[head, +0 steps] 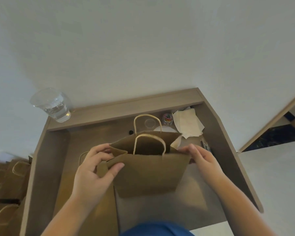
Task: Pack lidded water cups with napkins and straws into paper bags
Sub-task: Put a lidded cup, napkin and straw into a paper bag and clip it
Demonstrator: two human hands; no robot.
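The paper bag (148, 174), gripped between the left hand (94, 169) and the right hand (203, 160), fills the gap between them. Its mouth gapes upward, with twine handles (149, 135) arching over the opening. Beyond the right hand, napkins (187, 123), a small colourful object (167, 118) and a clear lid (150, 123) crowd the far strip. A flat bag stack (85, 201) lies under the left hand. Nearer than the right hand, the worktop (191, 193) shows bare. A water cup (53, 104) stands on the raised ledge (126, 108), far beyond the left hand.

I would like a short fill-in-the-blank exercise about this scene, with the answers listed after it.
1. The left hand and the right hand hold the mouth of the paper bag ____.
2. The clear cup on the back ledge contains ____.
3. The white napkins lie behind the bag, on the person's ____ side.
Answers: open, water, right.
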